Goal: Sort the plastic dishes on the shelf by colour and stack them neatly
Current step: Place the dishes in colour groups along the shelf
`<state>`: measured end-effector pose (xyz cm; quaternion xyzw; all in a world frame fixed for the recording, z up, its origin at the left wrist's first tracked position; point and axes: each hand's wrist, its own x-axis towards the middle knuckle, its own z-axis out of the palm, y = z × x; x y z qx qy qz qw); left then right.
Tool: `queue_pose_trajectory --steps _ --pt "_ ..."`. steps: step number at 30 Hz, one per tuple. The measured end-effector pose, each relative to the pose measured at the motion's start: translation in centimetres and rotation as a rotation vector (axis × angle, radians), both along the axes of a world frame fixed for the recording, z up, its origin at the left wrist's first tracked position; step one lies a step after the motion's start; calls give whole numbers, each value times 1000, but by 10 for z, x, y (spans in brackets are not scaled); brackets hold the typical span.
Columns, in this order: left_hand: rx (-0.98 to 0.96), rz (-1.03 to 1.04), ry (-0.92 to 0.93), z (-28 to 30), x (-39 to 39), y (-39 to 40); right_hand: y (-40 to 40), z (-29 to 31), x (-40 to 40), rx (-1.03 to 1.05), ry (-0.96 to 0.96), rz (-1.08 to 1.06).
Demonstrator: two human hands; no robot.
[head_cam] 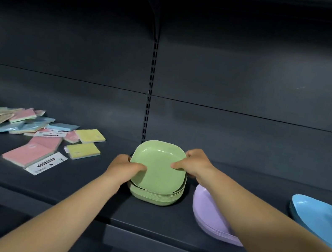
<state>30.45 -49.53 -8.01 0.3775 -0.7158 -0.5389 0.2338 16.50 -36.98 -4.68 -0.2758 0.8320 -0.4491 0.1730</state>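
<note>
A stack of several green square plates stands on the dark shelf near its middle. The top green plate sits slightly tilted on the stack. My left hand grips its left edge, thumb on the upper face. My right hand grips its right edge, thumb lying across the plate. A stack of lilac plates lies to the right, partly hidden by my right forearm. A stack of blue plates rests at the far right, cut off by the frame edge.
Scattered packs of sticky notes in pink, yellow and blue cover the shelf's left part. A slotted upright runs down the back panel behind the green stack. Another shelf overhangs above. The shelf's front lip runs below my forearms.
</note>
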Motion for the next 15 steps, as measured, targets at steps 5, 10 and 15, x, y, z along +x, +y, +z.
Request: queue_pose_trajectory --steps 5,10,15 --pt "-64 -15 -83 -6 -3 -5 1 0 -5 86 3 19" --pt "-72 -56 -140 -8 -1 -9 1 -13 -4 156 -21 34" --pt "-92 -116 -209 -3 1 -13 2 -9 -2 238 30 86"
